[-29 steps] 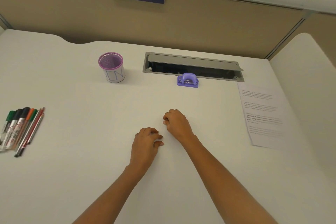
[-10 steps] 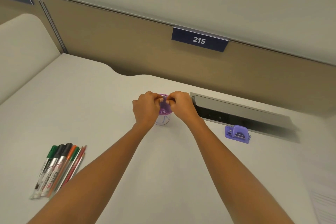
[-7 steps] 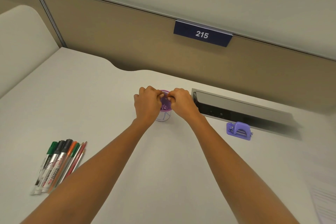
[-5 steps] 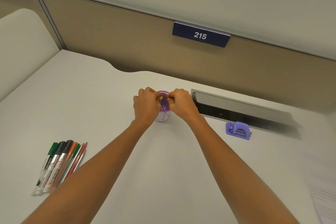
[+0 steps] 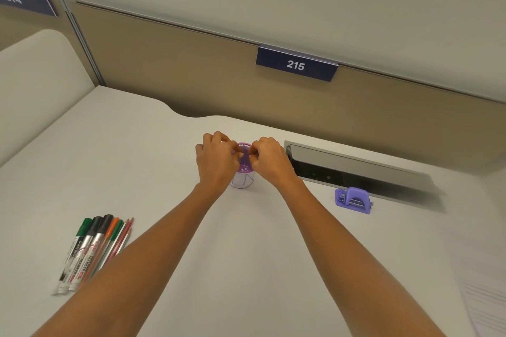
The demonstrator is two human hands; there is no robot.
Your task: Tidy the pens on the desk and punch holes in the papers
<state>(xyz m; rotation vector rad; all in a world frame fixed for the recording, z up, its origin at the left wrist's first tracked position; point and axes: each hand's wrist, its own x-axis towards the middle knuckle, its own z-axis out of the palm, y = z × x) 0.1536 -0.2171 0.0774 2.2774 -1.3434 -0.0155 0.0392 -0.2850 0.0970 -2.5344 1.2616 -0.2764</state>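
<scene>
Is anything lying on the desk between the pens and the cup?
No object lies on the desk between the pens and the cup. Only the person's left forearm crosses that stretch, and the left hand and right hand pinch the cup's rim, partly covering its opening.

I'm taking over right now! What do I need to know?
Hands: left hand and right hand both pinch the cup rim, one each side.
The cup stands upright on the desk. The pens lie together at near left. The punch sits right of the cup; paper at the near right edge.
Done: nothing; no pens in the cup.
Left: pens into cup, punch the paper.
</scene>
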